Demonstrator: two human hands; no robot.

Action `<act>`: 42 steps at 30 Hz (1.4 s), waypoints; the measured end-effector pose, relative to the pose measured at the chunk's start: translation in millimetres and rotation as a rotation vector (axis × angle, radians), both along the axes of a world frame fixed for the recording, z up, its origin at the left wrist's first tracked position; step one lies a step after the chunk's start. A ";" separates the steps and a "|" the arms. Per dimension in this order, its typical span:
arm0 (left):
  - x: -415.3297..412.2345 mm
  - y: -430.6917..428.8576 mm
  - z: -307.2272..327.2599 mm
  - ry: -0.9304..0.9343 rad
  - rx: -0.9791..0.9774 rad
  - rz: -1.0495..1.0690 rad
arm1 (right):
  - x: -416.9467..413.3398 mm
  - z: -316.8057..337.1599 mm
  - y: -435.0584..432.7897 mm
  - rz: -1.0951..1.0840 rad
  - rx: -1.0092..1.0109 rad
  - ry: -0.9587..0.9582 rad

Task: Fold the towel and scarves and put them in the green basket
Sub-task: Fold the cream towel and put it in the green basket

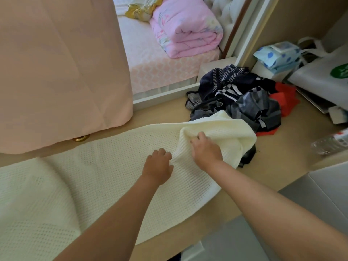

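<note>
A long cream waffle-weave towel lies spread across the tan surface from the lower left to the centre right. Its right end is lifted and folded back over itself. My right hand grips that raised fold near its edge. My left hand rests on the flat part of the towel just left of the fold, with fingers curled onto the cloth. Behind the fold lies a crumpled heap of scarves in navy, grey check and black-and-white, with a red one at its right. No green basket is in view.
A pink curtain hangs at the left with a brass ring under its hem. Beyond a white sill is a bed with a rolled pink quilt. At the right are a white bag, blue dotted packs and a plastic bottle.
</note>
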State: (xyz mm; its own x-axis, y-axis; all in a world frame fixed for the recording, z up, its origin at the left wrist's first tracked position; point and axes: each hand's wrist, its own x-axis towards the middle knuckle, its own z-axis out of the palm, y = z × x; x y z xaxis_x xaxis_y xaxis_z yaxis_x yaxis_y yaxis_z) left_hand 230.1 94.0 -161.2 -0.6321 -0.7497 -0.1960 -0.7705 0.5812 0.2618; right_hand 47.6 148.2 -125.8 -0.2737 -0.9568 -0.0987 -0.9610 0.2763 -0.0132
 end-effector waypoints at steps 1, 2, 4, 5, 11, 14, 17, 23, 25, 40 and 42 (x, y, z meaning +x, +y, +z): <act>-5.6 -6.4 0.9 0.033 0.016 -0.010 | -8.2 0.9 -12.4 -0.003 -0.021 -0.004; -11.7 -13.3 2.1 0.057 0.024 -0.021 | -17.0 3.5 -24.0 -0.009 -0.013 0.007; -26.1 -29.1 5.1 0.109 0.015 -0.014 | -35.1 10.0 -44.0 -0.044 0.044 0.100; -34.3 -38.1 6.1 0.137 -0.002 0.001 | -43.9 13.7 -52.0 -0.088 0.086 0.157; -92.7 -78.1 25.7 0.216 0.006 -0.012 | -64.9 22.1 -69.6 -0.055 0.072 0.062; -109.8 -85.8 37.5 0.192 0.065 -0.055 | -56.7 27.5 -65.7 0.042 -0.146 -0.337; -101.0 -90.6 43.9 0.142 0.039 0.014 | -72.1 26.2 -56.5 0.087 -0.210 -0.217; -70.5 -94.7 58.3 -0.102 -0.033 0.240 | -99.6 23.2 -33.7 -0.165 0.151 0.026; -74.6 -92.9 63.3 -0.147 -0.096 0.096 | -86.9 33.7 -35.3 -0.183 0.052 -0.005; -156.9 -95.9 80.3 -0.194 0.187 -0.307 | -144.3 26.0 -4.1 -0.221 0.182 -0.169; -180.6 -100.7 73.8 -0.035 0.170 -0.191 | -159.8 17.7 -8.8 -0.118 0.327 -0.026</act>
State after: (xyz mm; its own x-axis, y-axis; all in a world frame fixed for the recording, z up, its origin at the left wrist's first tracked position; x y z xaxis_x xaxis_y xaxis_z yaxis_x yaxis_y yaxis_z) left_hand 49.5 -6.7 -87.4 -0.7499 -0.5717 -0.3329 -0.6611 0.6670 0.3436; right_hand -112.1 139.5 -108.2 -0.3740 -0.8353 -0.4030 -0.9227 0.3791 0.0704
